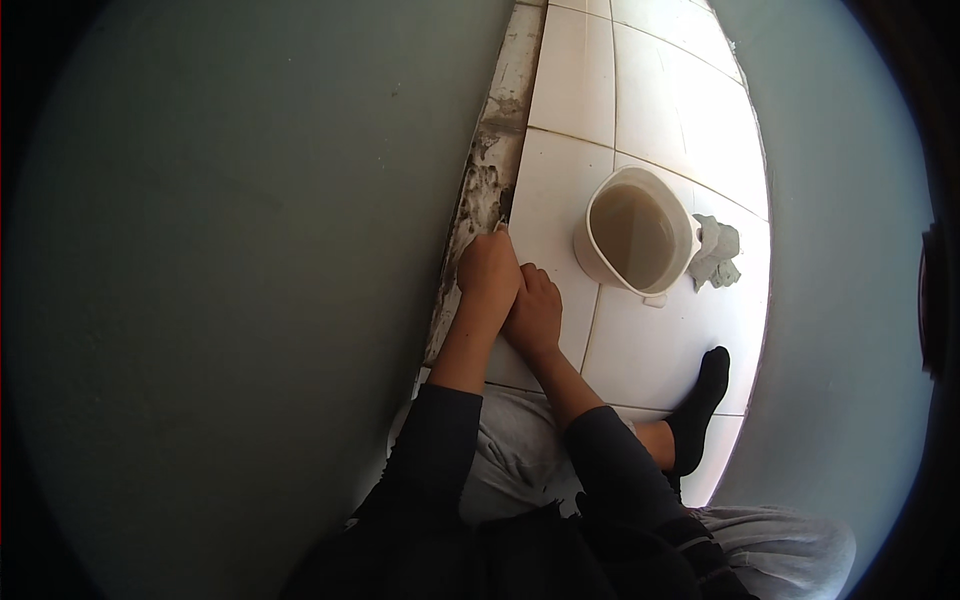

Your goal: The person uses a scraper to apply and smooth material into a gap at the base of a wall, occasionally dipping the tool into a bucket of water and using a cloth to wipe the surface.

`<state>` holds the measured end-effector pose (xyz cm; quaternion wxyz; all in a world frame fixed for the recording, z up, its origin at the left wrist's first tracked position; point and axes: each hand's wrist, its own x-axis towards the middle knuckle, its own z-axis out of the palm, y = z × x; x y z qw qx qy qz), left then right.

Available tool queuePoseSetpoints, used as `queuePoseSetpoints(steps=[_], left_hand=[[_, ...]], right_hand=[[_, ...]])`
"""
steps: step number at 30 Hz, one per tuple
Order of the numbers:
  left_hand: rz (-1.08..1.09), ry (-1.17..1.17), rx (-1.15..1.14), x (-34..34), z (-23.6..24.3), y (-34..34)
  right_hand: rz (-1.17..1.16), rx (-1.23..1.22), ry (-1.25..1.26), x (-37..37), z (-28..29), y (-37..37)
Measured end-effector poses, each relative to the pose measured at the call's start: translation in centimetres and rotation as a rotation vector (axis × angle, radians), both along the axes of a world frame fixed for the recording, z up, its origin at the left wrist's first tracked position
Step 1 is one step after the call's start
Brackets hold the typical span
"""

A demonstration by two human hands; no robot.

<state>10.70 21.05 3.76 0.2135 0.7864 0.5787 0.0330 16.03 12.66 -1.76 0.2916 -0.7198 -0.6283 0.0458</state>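
My left hand (488, 266) is closed at the stained, blackened strip (484, 185) along the foot of the left wall. A small pale tip (502, 227) sticks out past its fingers toward the dark gap beside the tiles; what it belongs to is hidden. Close against the left wrist is my right hand (535, 308), low over the white tiles, its fingers curled and their inner side out of sight. To the right of both hands stands a white plastic bucket (588, 255) holding cloudy, brownish water.
A crumpled grey cloth (716, 252) lies on the tiles beside the bucket. Grey-green walls (250, 300) bound the narrow white tiled floor (570, 90) on both sides. My black-socked foot (700, 405) rests near the right wall.
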Motion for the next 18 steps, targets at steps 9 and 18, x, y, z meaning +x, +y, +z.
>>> queuePoseSetpoints(steps=[9,18], left_hand=[[0.031,0.001,-0.001,0.4,0.2,-0.1],[0.041,0.005,-0.016,0.4,-0.2,-0.2]], right_hand=[[0.001,-0.002,-0.004,0.1,0.0,-0.1],[-0.001,0.006,-0.006,0.1,0.0,0.0]])
